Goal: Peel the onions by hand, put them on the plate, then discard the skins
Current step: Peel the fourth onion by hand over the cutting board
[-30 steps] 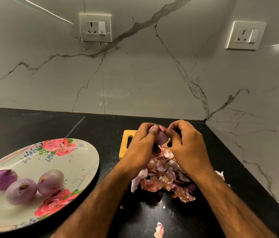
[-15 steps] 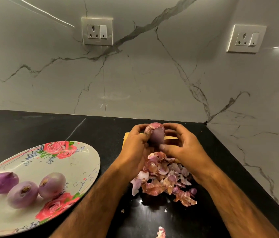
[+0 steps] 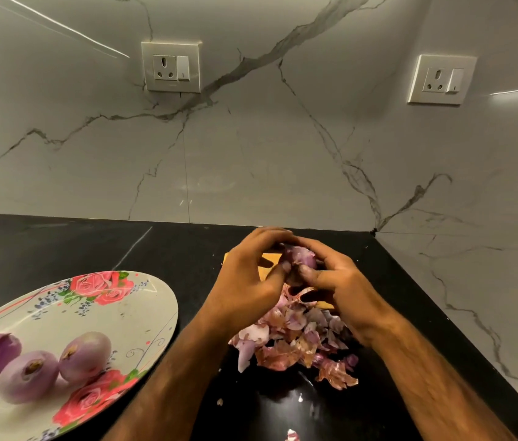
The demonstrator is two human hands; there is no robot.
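A purple onion (image 3: 302,261) is held up between my left hand (image 3: 251,278) and my right hand (image 3: 340,281), above a pile of pink and brown onion skins (image 3: 295,342) on the black counter. Both hands grip it, with fingertips pinching at its lower end, where a strip of skin hangs. Three peeled purple onions (image 3: 38,361) lie on the floral plate (image 3: 130,313) at the left. The hands cover much of the held onion.
A wooden cutting board (image 3: 268,261) lies under and behind the hands. The black counter (image 3: 60,246) meets marble walls with a corner at the right; two wall sockets (image 3: 171,66) sit above. A loose skin scrap (image 3: 292,436) lies near the bottom edge.
The hands have turned the onion and closed in more tightly around it; the fingertips have shifted to its lower end. The camera view tilted slightly.
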